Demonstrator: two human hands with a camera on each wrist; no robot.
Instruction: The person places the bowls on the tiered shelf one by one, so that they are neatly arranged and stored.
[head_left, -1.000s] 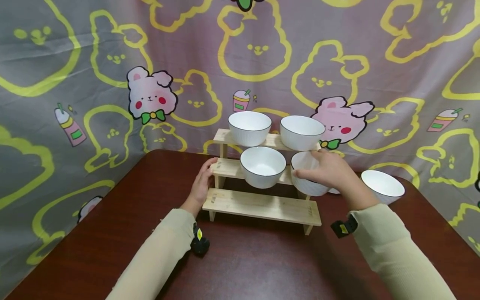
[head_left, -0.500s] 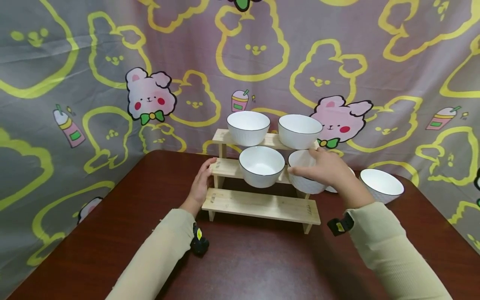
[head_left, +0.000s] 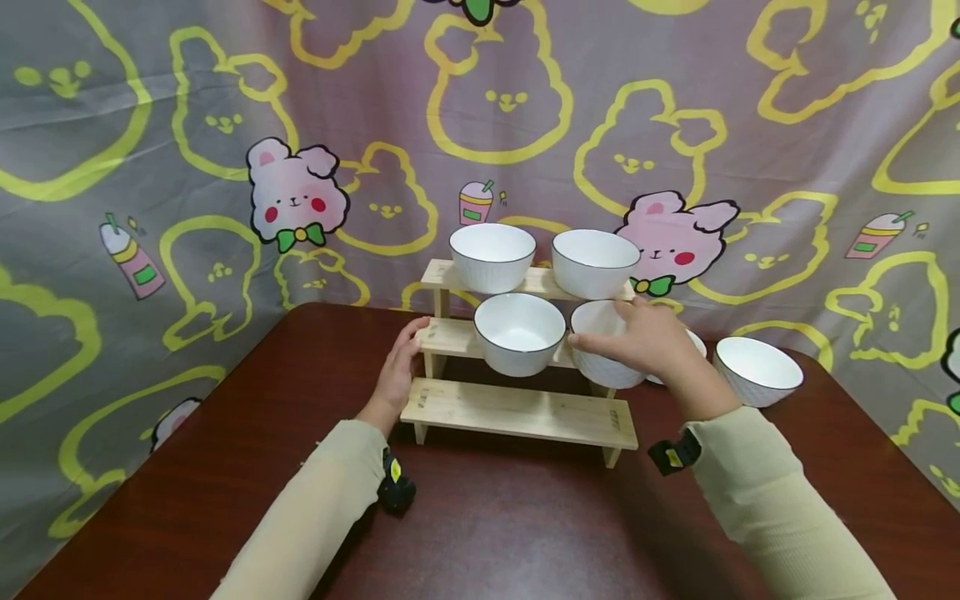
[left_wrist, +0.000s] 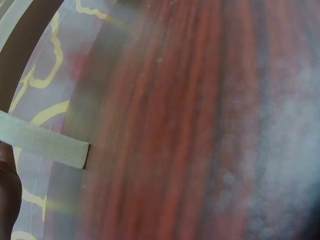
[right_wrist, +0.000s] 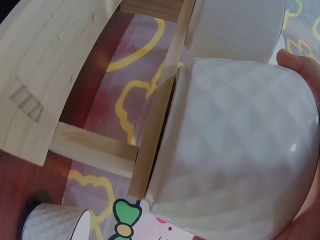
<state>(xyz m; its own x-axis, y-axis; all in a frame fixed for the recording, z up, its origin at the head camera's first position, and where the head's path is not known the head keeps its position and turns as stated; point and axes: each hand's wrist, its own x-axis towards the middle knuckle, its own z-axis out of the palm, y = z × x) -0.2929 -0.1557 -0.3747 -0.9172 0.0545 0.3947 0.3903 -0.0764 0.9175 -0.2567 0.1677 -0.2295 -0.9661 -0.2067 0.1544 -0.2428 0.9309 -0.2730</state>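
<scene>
A three-step wooden stand (head_left: 517,408) stands on the table. My left hand (head_left: 399,371) holds the left end of its middle step. At the right end of that step sits a white bowl (head_left: 609,371) with a dark rim. My right hand (head_left: 651,337) grips this bowl, thumb over the near rim and fingers round its far right side. Its diamond-textured wall (right_wrist: 235,145) fills much of the right wrist view. Close beside it on the left is a second bowl (head_left: 519,354). Two more bowls, one left (head_left: 491,271) and one right (head_left: 594,279), sit on the top step.
On the dark red-brown table (head_left: 480,533), a white bowl (head_left: 757,375) stands at the right. Another bowl (head_left: 697,342) is partly hidden behind my right wrist. The lowest step (head_left: 517,412) faces me. A cartoon-print cloth (head_left: 375,83) hangs behind the table.
My right hand and its bowl have shifted slightly left, narrowing the gap to the neighbouring bowl. My left hand stays at the stand. The head view has drifted slightly.
</scene>
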